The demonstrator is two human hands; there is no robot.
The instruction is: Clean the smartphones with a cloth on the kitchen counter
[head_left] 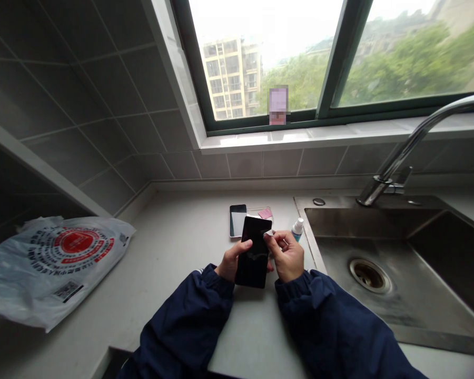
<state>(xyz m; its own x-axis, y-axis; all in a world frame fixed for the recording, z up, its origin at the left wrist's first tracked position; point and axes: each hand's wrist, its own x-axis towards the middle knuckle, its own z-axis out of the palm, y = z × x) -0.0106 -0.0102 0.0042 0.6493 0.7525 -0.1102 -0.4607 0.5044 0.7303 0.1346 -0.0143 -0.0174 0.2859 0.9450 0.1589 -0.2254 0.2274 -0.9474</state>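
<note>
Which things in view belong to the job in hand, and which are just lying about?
In the job:
dark phone, in the left hand
white scrap, pinched in the right hand
white-capped bottle, probably

Apparently just lying about:
plastic bag
phone-like device
pink item

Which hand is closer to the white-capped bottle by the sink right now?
Right. The right hand partly hides the bottle in this view, pinching a small white piece; the left hand is farther left, holding the black phone.
</note>
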